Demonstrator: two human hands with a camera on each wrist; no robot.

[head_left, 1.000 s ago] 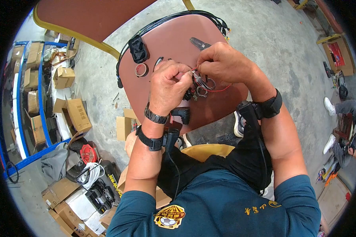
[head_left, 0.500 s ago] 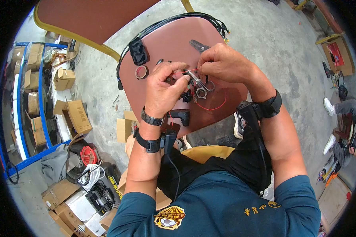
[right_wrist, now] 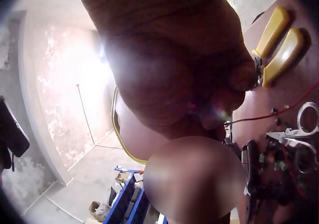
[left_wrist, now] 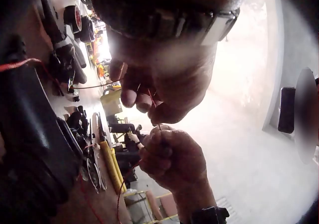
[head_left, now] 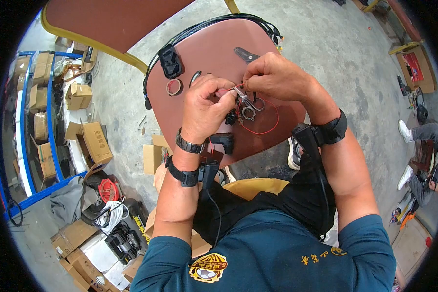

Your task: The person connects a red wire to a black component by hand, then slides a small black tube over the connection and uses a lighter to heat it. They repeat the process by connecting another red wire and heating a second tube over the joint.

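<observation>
Over a reddish-brown seat [head_left: 209,46], the left hand [head_left: 204,109] pinches a thin red wire [head_left: 237,86] between thumb and fingers. The right hand [head_left: 280,78] pinches the same wire a short way to the right. From there the wire loops down over the seat beside metal scissors [head_left: 248,113]. In the left wrist view the fingertips of the left hand [left_wrist: 162,84] and right hand [left_wrist: 174,159] are close together, a short piece of wire between them. The right wrist view shows the right hand [right_wrist: 184,79] dark, with wire trailing from its fingers.
A black pouch [head_left: 170,61], a tape roll [head_left: 174,86], a black tool [head_left: 223,142] and yellow-handled pliers [right_wrist: 284,44] lie on the seat. Black cables [head_left: 199,27] run round its edge. Boxes and blue shelving [head_left: 56,117] stand at the left; another person's legs [head_left: 423,131] show at the right.
The hands drew apart from near contact, showing a stretch of red wire between them, then came slightly closer again. The wire loop on the seat has opened wider.
</observation>
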